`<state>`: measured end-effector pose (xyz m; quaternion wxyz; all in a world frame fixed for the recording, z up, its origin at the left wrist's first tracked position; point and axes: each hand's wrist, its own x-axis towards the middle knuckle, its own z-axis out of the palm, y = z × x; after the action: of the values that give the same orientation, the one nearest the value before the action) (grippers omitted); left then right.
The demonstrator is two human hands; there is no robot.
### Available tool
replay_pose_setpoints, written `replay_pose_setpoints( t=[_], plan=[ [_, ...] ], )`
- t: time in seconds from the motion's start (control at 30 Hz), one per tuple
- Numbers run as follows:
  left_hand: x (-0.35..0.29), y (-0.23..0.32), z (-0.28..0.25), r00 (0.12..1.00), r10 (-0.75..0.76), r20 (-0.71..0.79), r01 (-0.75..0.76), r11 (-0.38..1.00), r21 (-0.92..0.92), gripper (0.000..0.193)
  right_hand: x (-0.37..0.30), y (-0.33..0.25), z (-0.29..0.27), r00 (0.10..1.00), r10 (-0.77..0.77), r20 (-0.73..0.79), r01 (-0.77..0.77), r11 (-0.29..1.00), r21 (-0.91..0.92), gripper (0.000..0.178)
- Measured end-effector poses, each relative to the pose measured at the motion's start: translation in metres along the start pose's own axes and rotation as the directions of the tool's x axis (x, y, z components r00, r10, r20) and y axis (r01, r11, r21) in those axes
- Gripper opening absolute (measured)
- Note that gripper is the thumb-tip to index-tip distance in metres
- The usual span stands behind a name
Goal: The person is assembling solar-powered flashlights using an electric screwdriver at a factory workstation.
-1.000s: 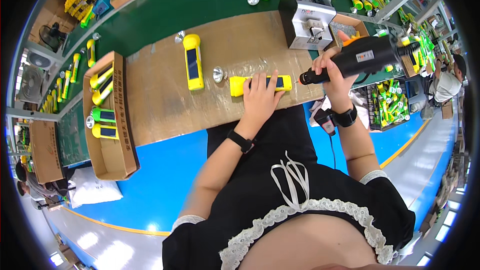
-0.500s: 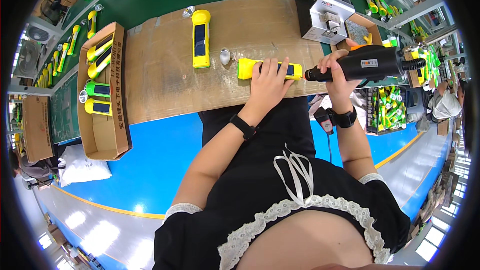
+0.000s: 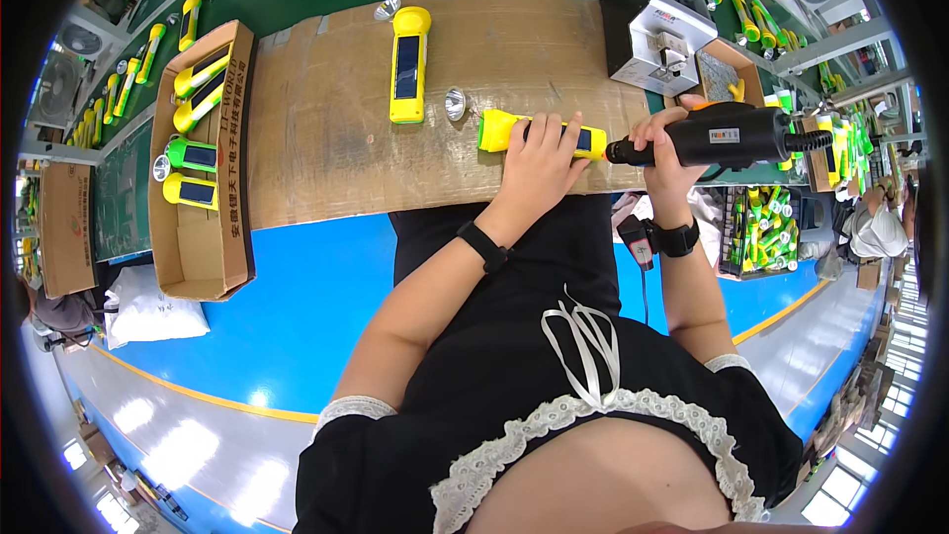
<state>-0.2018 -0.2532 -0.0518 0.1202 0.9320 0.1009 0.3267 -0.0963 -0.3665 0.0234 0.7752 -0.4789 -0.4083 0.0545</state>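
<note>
My left hand (image 3: 539, 163) is closed over a yellow flashlight body (image 3: 499, 131) with a dark solar panel, lying sideways on the cardboard sheet. Gripped in my right hand (image 3: 668, 150) is a black electric screwdriver (image 3: 732, 134), held level, its tip meeting the flashlight's right end. Just beyond the flashlight's head sits a shiny reflector (image 3: 456, 104), apparently wired to it. Farther back, a second yellow flashlight body (image 3: 407, 67) lies upright in the view, with another reflector (image 3: 388, 9) by its head.
At left is an open cardboard box (image 3: 242, 138) with several yellow and green flashlights. A black and silver machine (image 3: 660, 25) stands at the back right, beside a small box of screws (image 3: 727, 69). A crate of green and yellow parts (image 3: 759, 229) sits lower right.
The whole view has shifted slightly, so the bench items appear a little higher and farther right. Both hands keep their holds, and the screwdriver tip stays at the flashlight's end.
</note>
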Motion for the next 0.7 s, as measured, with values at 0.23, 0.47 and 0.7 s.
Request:
replay_pose_setpoints(
  t=[0.23, 0.47, 0.7],
  plan=[
    [0.002, 0.001, -0.003, 1.000, 0.003, 0.017, -0.004, 0.999, 0.033, 0.062, 0.000, 0.006, -0.002, 1.000, 0.023, 0.014, -0.023, 0.999, -0.044, 0.041],
    [0.007, -0.001, -0.003, 1.000, 0.002, 0.014, -0.002, 0.999, 0.049, 0.059, 0.010, 0.001, 0.006, 0.997, 0.074, 0.035, -0.072, 0.995, -0.069, 0.049],
    [-0.002, 0.005, 0.001, 0.999, -0.006, 0.033, 0.004, 0.997, 0.074, 0.055, 0.086, -0.043, -0.022, 0.950, -0.262, -0.167, 0.240, 0.960, -0.144, 0.060]
  ],
)
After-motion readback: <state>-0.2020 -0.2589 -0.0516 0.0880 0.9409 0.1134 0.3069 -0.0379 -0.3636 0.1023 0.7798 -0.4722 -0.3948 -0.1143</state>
